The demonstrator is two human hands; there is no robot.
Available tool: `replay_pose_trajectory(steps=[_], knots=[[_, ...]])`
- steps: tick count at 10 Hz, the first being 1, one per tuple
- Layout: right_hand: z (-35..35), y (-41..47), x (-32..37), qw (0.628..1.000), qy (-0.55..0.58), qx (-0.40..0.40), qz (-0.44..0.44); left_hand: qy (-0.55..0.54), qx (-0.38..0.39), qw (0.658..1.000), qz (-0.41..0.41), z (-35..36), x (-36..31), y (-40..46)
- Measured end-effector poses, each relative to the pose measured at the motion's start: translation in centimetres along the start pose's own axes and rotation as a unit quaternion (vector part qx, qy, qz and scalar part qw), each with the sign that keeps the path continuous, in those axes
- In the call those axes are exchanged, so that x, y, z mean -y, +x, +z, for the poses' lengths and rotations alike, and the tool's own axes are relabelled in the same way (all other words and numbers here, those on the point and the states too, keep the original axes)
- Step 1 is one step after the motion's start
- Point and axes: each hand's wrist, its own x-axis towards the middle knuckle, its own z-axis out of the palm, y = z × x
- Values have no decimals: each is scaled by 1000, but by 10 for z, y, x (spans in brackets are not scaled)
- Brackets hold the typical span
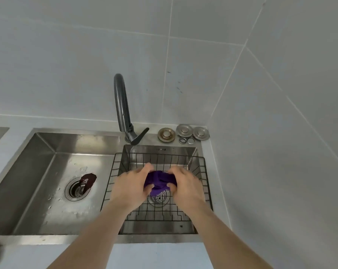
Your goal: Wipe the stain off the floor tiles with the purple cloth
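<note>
Both hands, the left hand (131, 186) and right hand (185, 184), are squeezing the bunched purple cloth (158, 180) tight above the wire basket (205, 171).

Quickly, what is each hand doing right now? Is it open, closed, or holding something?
Left hand: closed on the purple cloth.
Right hand: closed on the same purple cloth.

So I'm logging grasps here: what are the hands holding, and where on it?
Both hands, left hand and right hand, hold the bunched purple cloth by its opposite sides, over the wire basket.
</note>
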Motion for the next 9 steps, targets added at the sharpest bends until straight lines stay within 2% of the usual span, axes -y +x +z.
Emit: replay_pose_trajectory(steps=[2, 4, 6, 7, 9], knots=[[49, 39, -26, 998, -23, 55, 5, 4, 49, 998, -35, 57, 24, 37], [93, 53, -39, 996, -40, 74, 24, 42, 69, 995, -59, 100, 33, 52], [126, 40, -54, 992, -45, 117, 13, 12, 133, 990, -49, 128, 40, 43], [131, 35, -61, 984, -36, 171, 25, 19, 178, 983, -46, 133, 42, 41], [113, 32, -59, 983, -49, 177, 26, 43, 189, 981, -25, 121, 37, 44]])
